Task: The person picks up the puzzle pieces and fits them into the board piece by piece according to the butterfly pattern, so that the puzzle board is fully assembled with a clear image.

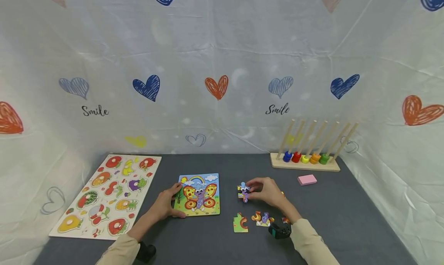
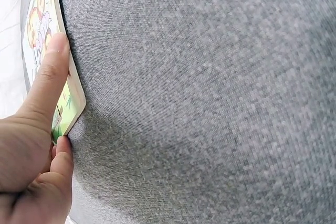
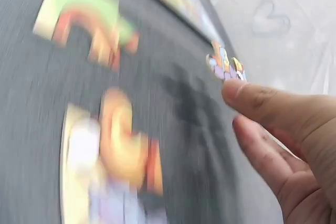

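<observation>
A square butterfly puzzle board (image 1: pixel 196 194) lies on the dark table. My left hand (image 1: pixel 165 205) grips its left side, the thumb on the near edge; in the left wrist view the thumb (image 2: pixel 48 74) lies along the board (image 2: pixel 71 95). To the right of the board, my right hand (image 1: pixel 266 191) pinches a purple and blue puzzle piece (image 1: pixel 244 192). The right wrist view shows this piece (image 3: pixel 224 64) at the thumb and fingertips, its shadow on the table. Nearer me lie a green piece (image 1: pixel 240 223) and a multicoloured piece (image 1: pixel 263 219).
A fruit puzzle board (image 1: pixel 88 213) lies at the left. At the back right stands a wooden peg rack (image 1: pixel 305 164) with coloured rings, a pink block (image 1: pixel 306 179) in front of it. Another piece (image 1: pixel 285 220) shows partly beside the right wrist.
</observation>
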### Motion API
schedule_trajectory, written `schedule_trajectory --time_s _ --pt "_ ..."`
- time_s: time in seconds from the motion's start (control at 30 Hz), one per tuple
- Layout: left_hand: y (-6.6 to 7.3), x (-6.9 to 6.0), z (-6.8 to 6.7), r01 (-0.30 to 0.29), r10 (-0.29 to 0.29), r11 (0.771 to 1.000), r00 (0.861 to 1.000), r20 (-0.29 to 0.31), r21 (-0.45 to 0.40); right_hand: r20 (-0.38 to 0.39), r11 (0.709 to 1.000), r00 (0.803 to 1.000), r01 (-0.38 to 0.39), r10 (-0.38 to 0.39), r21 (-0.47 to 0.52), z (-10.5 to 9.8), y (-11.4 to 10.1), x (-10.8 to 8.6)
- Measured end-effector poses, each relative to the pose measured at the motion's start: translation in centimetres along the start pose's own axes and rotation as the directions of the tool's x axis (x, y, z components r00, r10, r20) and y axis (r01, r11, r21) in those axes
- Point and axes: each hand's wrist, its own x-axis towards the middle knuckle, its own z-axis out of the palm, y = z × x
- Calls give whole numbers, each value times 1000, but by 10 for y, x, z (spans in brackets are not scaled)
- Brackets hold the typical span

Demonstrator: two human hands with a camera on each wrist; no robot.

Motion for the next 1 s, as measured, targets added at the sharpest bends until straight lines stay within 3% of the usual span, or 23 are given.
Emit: schedule_trajectory --time_s 0.53,0.8,1.0 --pt "1 -1 -1 3 -2 999 1000 17 -36 -17 989 998 65 -64 131 97 -37 58" --pt "0 1 -1 0 0 1000 1000 29 -27 -17 997 997 74 -73 9 118 -43 72" --pt "0 0 -1 -5 5 1000 1000 29 -13 0 999 999 46 -46 -18 122 -47 75"
